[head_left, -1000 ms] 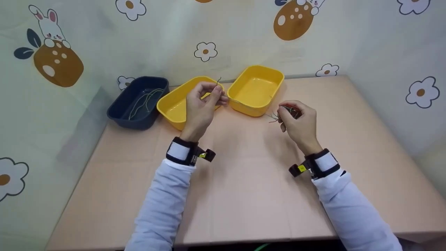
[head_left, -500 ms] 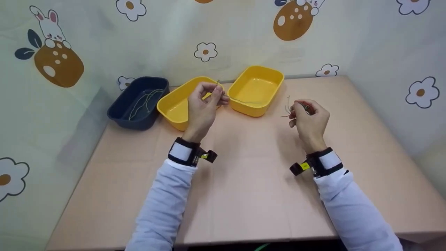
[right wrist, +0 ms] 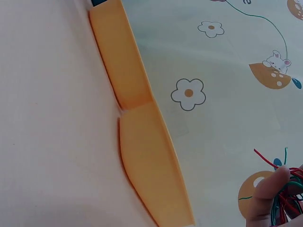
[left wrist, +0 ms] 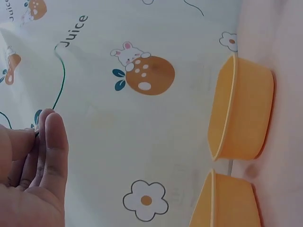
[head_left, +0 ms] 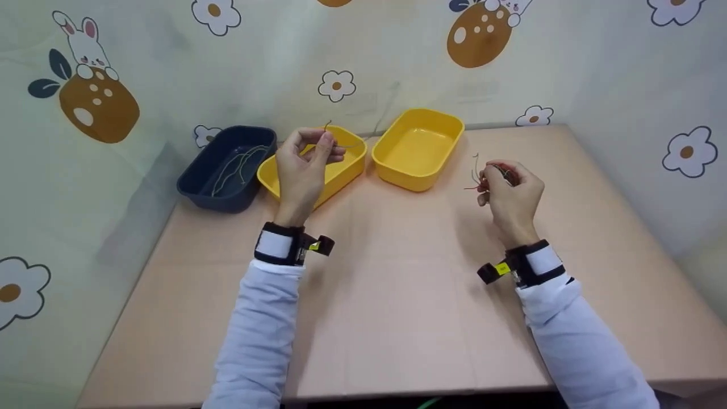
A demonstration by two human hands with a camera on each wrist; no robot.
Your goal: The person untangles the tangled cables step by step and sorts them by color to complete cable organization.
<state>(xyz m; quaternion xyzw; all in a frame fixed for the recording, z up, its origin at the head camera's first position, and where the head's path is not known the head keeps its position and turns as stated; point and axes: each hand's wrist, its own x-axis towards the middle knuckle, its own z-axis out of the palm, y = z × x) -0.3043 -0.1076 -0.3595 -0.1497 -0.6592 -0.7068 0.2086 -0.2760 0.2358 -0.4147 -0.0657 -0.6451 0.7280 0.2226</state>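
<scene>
My left hand [head_left: 304, 165] pinches one thin green wire between thumb and fingertips, above the middle yellow bin [head_left: 341, 182]. In the left wrist view the green wire [left wrist: 64, 78] curves up from the fingertips, its far end loose. My right hand [head_left: 514, 193], held over the table right of the bins, grips a tangled bundle of red and green wires [right wrist: 289, 198]. A few wire ends stick out past its thumb. Inside the navy bin [head_left: 227, 204] at the left lie green wires [head_left: 241, 153] in loose curves.
A second yellow bin [head_left: 420, 165] stands at the back, right of the middle one, with nothing visible in it. All the bins sit near the patterned wall sheet [head_left: 272, 68], on a peach tablecloth [head_left: 397, 295].
The hands have moved apart, the right one rightward and then the left one leftward. A green wire has come out of the bundle and now trails from my left fingers.
</scene>
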